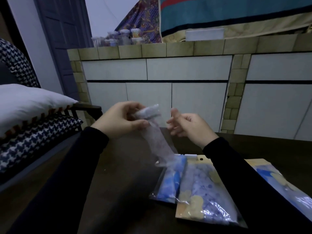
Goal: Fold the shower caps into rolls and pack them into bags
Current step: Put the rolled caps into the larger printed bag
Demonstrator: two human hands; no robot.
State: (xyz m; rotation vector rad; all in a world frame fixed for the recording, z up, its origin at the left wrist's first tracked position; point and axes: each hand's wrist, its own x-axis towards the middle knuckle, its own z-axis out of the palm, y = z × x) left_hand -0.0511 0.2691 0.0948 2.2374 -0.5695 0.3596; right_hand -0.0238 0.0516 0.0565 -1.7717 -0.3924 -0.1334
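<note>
My left hand [119,119] is shut on the top of a narrow clear bag [157,141] that hangs down over the dark table [118,191]. A pale rolled shower cap [148,112] sits at the bag's upper end, by my fingers. My right hand [189,126] hovers just right of the bag, fingers apart, holding nothing. On the table below lie three packed bags: a blue one [168,183], a wider blue-and-yellow patterned one [202,196], and another [283,188] at the right, partly under my right sleeve.
A chair with a white cushion [30,103] and a houndstooth cushion [33,137] stands at the left. A tiled counter with white cabinet fronts [168,71] runs behind the table, with several clear jars [118,38] and patterned cloths [143,21] on top.
</note>
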